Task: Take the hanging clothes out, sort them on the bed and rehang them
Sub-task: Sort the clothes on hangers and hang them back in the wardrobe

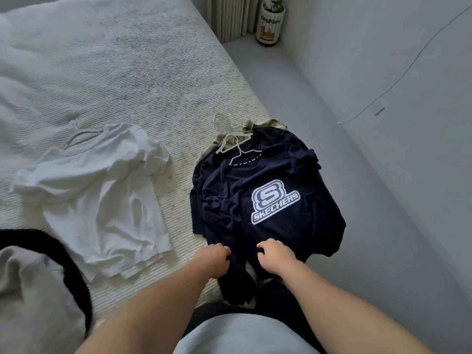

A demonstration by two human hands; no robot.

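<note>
Both hands are working at the near hem of the dark pile: left hand (215, 259) is sitting at about 6 o'clock in the view with fingers curled down into the navy fabric, gripping the hem; right hand (274, 255) is lying just beside it at 5 o'clock, fingers likewise curled and bunching the same cloth. Navy T-shirt (270, 198) with a white printed logo is lying face up on top of a stack of dark garments, at centre right of the view, on the right edge of the bed (143, 80), with part of the stack hanging off the edge toward the person. Wire hangers (233, 139) are sticking out of the collars at the 12 o'clock end of that stack, hooks overlapping; a pale checked garment (251, 125) is showing underneath them. White T-shirt pile (102, 195) is lying at 9 o'clock from the navy stack, apart from it, with several hems layered at its near edge and a hanger (81, 136) showing in the neck opening. Grey garment with black trim (35, 284) is lying at 8 o'clock, at the view's lower left. Bottle (270, 21) is standing on the floor at 1 o'clock, next to a ribbed cream curtain (227, 16).
</note>
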